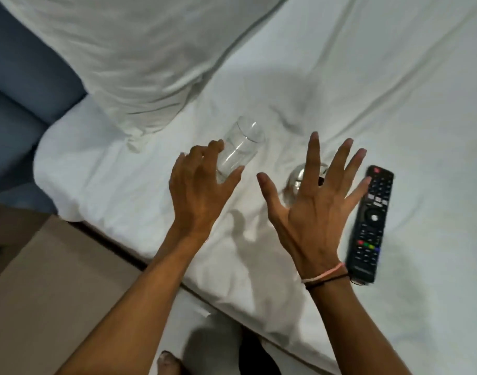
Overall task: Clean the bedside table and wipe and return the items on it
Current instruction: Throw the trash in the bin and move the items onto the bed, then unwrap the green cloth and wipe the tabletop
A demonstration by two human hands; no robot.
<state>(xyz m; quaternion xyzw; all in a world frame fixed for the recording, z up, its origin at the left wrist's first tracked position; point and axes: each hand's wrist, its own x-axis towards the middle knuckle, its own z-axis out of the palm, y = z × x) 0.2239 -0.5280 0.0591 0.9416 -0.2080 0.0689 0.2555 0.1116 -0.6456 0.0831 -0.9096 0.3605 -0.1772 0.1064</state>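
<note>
Items parked on the bed (pixel 394 90). Left hand (pixel 196 190) curls loosely about a lying glass (pixel 241 147), not yet gripping; right hand (pixel 313 209) hovers spread above a second, seemingly glass, object (pixel 295 182), remote (pixel 370 226) beside. Next: secure one glass for wiping.

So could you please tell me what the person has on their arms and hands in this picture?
Both forearms are bare, with no sleeves in view. The right hand has two thin bands at its wrist: a pale pink thread bracelet and a dark cord just below it. The left hand shows no rings, watch or bands.
</note>
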